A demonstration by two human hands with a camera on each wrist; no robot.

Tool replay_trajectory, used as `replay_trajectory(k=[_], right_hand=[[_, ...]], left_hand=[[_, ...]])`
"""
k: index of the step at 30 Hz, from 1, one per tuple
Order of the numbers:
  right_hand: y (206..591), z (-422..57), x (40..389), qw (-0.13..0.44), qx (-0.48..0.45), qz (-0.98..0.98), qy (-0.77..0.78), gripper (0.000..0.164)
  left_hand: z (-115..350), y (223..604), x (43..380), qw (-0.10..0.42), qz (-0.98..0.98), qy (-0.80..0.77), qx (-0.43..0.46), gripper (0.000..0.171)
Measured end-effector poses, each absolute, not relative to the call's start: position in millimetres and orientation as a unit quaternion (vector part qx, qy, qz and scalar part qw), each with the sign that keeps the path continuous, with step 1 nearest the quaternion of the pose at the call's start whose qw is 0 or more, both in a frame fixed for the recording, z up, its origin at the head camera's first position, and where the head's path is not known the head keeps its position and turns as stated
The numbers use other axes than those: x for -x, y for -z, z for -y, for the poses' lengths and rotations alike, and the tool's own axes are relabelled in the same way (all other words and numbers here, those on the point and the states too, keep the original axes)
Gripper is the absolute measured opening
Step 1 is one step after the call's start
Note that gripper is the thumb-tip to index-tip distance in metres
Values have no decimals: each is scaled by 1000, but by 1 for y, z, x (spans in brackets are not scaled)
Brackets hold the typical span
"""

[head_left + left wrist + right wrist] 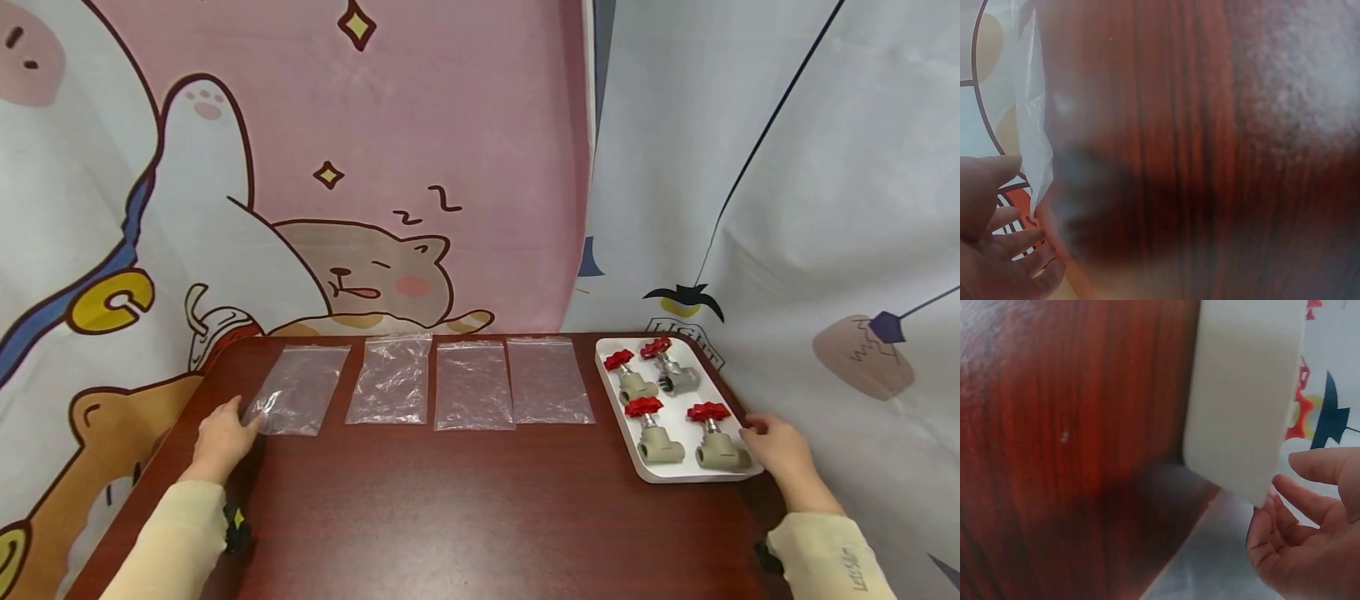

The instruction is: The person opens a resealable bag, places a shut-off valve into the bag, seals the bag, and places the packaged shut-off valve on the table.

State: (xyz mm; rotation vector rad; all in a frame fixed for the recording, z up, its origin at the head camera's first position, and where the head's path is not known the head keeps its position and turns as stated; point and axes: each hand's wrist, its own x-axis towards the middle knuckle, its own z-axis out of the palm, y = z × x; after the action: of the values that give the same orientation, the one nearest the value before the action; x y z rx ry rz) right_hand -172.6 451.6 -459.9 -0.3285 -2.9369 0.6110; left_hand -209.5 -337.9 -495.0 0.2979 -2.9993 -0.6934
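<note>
Four clear zip-top bags lie in a row: the leftmost bag (300, 392), then a second bag (392, 385), a third bag (474, 392) and a fourth bag (550, 385). My left hand (223, 437) is at the leftmost bag's near left corner, thumb and loosely bent fingers apart. In the left wrist view that bag (1034, 119) shows edge-on beside the fingertips. My right hand (780, 454) is at the near right corner of a white tray (681, 421), fingertips at its edge, thumb raised. Red-handled valves (660, 446) with grey-beige bodies lie in the tray.
The dark red-brown wooden table (450, 508) carries everything. Its far edge meets a printed cartoon curtain (495, 125), and another pale curtain (825, 250) hangs along the right side. Both wrists wear black bands.
</note>
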Motion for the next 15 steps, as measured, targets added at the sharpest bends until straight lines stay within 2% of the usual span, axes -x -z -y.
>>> replay_trajectory(k=[8,15], right_hand=[[463,-456,174,9,137,970,-202,35],[466,-456,176,4,153,969,-197,34]], left_hand=[[337,500,211,-5,969,229,-93,68],[334,500,212,15,969,233,-85,62]])
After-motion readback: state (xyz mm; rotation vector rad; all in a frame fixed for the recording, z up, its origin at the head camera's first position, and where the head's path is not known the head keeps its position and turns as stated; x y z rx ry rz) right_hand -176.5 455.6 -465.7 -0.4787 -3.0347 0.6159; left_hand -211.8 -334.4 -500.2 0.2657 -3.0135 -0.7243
